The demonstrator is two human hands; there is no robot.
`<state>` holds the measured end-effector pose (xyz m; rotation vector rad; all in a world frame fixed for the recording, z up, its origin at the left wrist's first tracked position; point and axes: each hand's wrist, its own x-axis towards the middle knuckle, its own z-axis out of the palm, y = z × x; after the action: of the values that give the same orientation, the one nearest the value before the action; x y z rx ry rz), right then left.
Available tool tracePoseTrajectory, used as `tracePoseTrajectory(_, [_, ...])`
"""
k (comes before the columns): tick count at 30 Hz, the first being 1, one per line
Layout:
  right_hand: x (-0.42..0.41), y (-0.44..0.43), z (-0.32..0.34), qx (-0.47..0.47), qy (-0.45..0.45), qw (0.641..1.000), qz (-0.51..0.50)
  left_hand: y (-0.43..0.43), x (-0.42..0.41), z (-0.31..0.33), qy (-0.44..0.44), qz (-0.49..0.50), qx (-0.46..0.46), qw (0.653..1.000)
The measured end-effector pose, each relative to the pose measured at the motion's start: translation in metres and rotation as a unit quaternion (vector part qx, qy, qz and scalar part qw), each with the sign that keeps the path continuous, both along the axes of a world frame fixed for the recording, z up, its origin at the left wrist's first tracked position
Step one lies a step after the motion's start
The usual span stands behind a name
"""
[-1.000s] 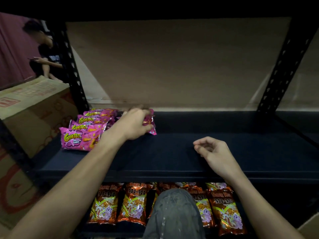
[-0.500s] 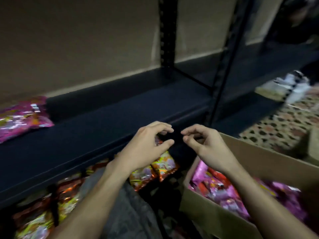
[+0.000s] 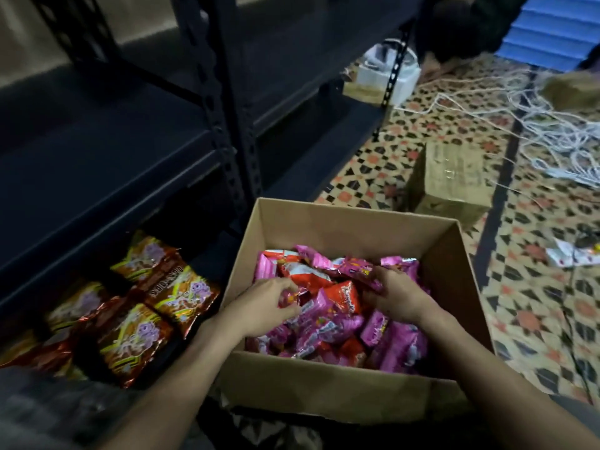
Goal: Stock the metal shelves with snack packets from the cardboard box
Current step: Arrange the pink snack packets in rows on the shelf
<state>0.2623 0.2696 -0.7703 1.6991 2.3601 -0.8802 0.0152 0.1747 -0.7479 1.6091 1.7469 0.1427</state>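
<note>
We have both hands down in the open brown cardboard box (image 3: 324, 222), which stands on the patterned tile floor (image 3: 535, 319) just beside the black metal shelves (image 3: 227, 125). Pink and red snack packets (image 3: 328, 323) fill it. Our left hand (image 3: 263, 311) curls its fingers round a crumpled pink packet (image 3: 289, 295). Our right hand (image 3: 397, 297) pinches a far pink foil packet (image 3: 358, 271). Orange-brown foil packets (image 3: 136, 332) lie on the lowest shelf.

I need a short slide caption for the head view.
Left hand and right hand grasp snack packets in the cardboard box beside the metal shelves.
</note>
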Motion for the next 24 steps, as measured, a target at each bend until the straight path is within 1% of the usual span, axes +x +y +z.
tracePoseTrajectory(3, [0.01,0.015,-0.022,0.008,-0.077,0.997,-0.031,0.02,0.007,-0.023,0.026,-0.03,-0.063,0.997])
tracePoseTrajectory(6, [0.007,0.028,-0.036,0.069,-0.175,0.982,-0.008,0.037,0.016,-0.042,0.042,-0.067,-0.116,0.99])
tracePoseTrajectory(8, [0.004,0.034,-0.041,0.097,-0.23,0.968,0.008,0.045,0.021,-0.049,0.051,-0.08,-0.133,0.987])
tracePoseTrajectory(11, [0.009,0.046,-0.05,0.144,-0.268,0.952,-0.004,0.061,0.026,-0.061,0.04,-0.077,-0.137,0.987])
tracePoseTrajectory(12, [0.012,0.049,-0.05,0.136,-0.274,0.952,-0.022,0.064,0.028,-0.062,0.041,-0.08,-0.134,0.987])
tracePoseTrajectory(14, [0.02,0.055,-0.052,0.069,-0.269,0.958,-0.074,0.07,0.031,-0.067,0.047,-0.089,-0.132,0.986])
tracePoseTrajectory(16, [0.024,0.057,-0.05,-0.003,-0.232,0.967,-0.107,0.073,0.033,-0.071,0.046,-0.09,-0.139,0.985])
tracePoseTrajectory(17, [0.025,0.057,-0.047,-0.017,-0.209,0.972,-0.111,0.074,0.033,-0.073,0.044,-0.088,-0.143,0.985])
tracePoseTrajectory(20, [0.03,0.057,-0.028,-0.009,-0.158,0.98,-0.119,0.074,0.031,-0.08,0.037,-0.086,-0.15,0.984])
tracePoseTrajectory(24, [0.049,0.071,0.013,0.041,-0.14,0.978,-0.151,0.071,0.03,-0.083,0.042,-0.087,-0.156,0.983])
